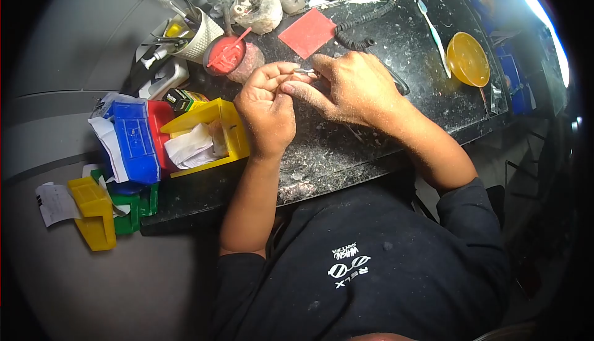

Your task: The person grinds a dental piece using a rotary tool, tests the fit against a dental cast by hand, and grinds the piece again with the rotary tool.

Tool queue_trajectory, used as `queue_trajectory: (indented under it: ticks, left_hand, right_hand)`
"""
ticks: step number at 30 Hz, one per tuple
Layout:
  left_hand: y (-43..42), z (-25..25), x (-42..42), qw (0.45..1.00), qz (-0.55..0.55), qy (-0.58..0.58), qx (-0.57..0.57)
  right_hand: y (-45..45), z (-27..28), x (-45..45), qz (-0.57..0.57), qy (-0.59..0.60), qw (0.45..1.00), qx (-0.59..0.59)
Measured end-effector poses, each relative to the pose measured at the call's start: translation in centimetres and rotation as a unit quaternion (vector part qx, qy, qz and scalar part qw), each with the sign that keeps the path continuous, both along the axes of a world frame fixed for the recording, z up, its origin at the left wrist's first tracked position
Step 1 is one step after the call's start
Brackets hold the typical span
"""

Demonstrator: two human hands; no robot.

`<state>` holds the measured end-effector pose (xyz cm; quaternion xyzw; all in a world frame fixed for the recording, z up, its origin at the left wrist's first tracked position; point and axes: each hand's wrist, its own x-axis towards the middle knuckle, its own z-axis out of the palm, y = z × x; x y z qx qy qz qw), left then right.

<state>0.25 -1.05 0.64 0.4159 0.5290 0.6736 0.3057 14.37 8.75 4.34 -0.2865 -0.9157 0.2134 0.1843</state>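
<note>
Above the black workbench (322,149), my two hands meet fingertip to fingertip. A small shiny metal piece (304,71) shows between them; its kind is too small to make out. My left hand (269,103) is turned palm up with its fingers curled in at the piece's left end. From the right, my right hand (356,87) is closed around the other end, its thumb reaching across to the left fingers. Part of the piece is hidden by the right fingers. Just behind the hands lies a flat pink-red sheet (307,33).
Left of the hands stand a bowl of red strips (226,55), a white tool cup (201,35) and yellow (238,140) and blue (133,140) bins. A toothbrush (435,38) and an amber bowl (468,59) lie right. A coiled black cord (365,22) crosses the back.
</note>
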Motion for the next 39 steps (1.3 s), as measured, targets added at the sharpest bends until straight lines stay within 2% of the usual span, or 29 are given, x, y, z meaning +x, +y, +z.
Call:
queue_trajectory:
  ticks: [39]
  left_hand:
    - [0.16,-0.25,-0.22,1.0,-0.018,-0.012,-0.006]
  right_hand:
    - [0.09,-0.24,-0.02,-0.004,0.002,1.0,-0.003]
